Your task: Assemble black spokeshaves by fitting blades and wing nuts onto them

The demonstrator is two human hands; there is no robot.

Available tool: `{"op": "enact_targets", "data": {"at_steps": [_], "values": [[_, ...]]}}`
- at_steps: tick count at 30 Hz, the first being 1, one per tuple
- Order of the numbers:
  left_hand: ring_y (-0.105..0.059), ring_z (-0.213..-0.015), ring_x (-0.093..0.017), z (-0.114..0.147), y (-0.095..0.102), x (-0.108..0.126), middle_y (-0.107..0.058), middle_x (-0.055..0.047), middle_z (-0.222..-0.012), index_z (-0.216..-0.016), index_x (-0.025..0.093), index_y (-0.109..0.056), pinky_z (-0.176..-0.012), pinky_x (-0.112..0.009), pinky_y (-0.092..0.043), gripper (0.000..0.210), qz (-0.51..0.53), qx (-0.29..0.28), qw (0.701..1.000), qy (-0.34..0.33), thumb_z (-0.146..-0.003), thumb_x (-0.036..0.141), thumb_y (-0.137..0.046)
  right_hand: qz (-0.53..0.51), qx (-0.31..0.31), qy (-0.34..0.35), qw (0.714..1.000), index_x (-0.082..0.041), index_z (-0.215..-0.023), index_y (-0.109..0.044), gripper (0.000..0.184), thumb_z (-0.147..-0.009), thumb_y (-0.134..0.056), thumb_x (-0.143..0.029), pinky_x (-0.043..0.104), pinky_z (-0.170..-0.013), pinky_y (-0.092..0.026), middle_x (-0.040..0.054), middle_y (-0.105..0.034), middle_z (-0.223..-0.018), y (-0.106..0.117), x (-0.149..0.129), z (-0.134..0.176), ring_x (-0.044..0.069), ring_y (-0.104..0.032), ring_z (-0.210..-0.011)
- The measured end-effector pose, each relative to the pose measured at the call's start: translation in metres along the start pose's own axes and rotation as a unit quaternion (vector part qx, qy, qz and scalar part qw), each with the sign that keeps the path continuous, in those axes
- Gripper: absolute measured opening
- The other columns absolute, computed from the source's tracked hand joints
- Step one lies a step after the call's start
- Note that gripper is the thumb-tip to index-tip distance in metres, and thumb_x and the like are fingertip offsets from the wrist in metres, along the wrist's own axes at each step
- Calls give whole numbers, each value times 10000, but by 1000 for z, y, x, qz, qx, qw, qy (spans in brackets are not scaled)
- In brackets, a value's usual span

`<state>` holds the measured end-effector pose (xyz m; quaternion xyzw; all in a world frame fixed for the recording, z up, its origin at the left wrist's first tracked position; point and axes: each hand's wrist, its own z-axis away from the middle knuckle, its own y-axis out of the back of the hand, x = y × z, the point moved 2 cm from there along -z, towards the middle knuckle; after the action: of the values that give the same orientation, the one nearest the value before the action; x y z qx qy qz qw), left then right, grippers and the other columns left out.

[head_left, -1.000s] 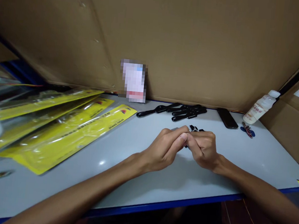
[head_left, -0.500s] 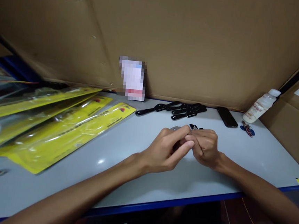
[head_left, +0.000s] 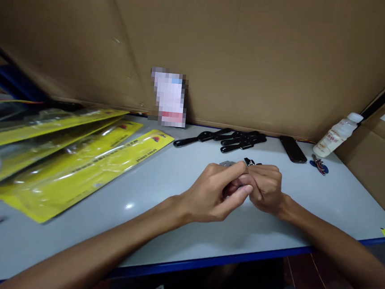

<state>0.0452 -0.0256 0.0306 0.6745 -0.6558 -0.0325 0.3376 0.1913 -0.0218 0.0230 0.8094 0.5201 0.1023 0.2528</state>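
Note:
My left hand (head_left: pixel 213 193) and my right hand (head_left: pixel 267 187) meet above the table, fingertips touching. The left thumb and forefinger curl together against the right hand's fingers. The right hand is closed in a fist-like grip. Whatever lies between the fingers is hidden. Just beyond the knuckles show a flat grey piece (head_left: pixel 225 163) and a small black and silver part (head_left: pixel 249 161); I cannot tell whether these are held or lie on the table. Several black, long-handled flat pieces (head_left: pixel 243 142) lie in a loose pile farther back.
Yellow cards with clear plastic blisters (head_left: pixel 110 164) fan out at the left. A dark phone (head_left: pixel 293 149), a white bottle (head_left: pixel 337 134) and a small blue item with wires (head_left: pixel 320 167) are at the back right. A pixelated upright object (head_left: pixel 171 100) leans on the cardboard wall (head_left: pixel 241 54).
The left thumb tip has shifted slightly right and down along the right hand's fingers. Both hands stay together, and the view has moved a little.

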Motion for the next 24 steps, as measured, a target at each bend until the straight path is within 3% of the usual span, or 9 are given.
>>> {"op": "enact_targets", "data": {"at_steps": [6,9,13,15,20,24], "values": [[-361,-468,-90,-1,1,1,-407,79,-558,-762,235,-416,-438,-229,-330,183,8,-6,1000,12,-924,196,-492,13,0,-2,1000,-184,-607,-603,495,-1045,-380,-248,239,-481,-360,-13,-621,-518,-2,0,0,82,-530,-436],[-345,-437,-82,-1,0,-1,-395,86,-531,-751,232,-415,-423,-219,-320,215,38,-14,998,43,-962,192,-421,26,7,-7,1000,-192,-533,-529,514,-1027,-391,-223,250,-464,-322,-25,-546,-457,-1,-1,-2,76,-464,-401],[-404,-454,-75,1,2,-10,-453,80,-560,-813,218,-464,-450,-199,-362,178,0,47,994,94,-959,139,-402,31,27,-51,998,-201,-449,-380,528,-971,-447,-156,266,-448,-264,-45,-398,-401,1,-1,-5,71,-330,-375],[-409,-459,-68,3,3,-14,-469,87,-571,-846,212,-488,-448,-185,-360,121,-51,82,992,79,-918,116,-474,32,26,-68,997,-203,-440,-342,524,-946,-464,-138,274,-446,-241,-50,-354,-401,2,-1,-6,73,-285,-379],[-437,-437,-55,7,2,-15,-510,98,-553,-897,200,-539,-455,-164,-384,112,-123,90,988,-10,-884,89,-548,-1,30,-111,993,-202,-440,-288,510,-914,-465,-139,276,-438,-199,-52,-301,-406,4,0,-8,74,-228,-402],[-448,-429,-51,7,3,-13,-545,94,-565,-924,199,-562,-457,-159,-395,104,-151,104,983,-26,-895,99,-567,-54,19,-201,978,-203,-416,-289,521,-906,-466,-208,272,-433,-204,-49,-299,-396,4,1,-8,70,-240,-401]]}}
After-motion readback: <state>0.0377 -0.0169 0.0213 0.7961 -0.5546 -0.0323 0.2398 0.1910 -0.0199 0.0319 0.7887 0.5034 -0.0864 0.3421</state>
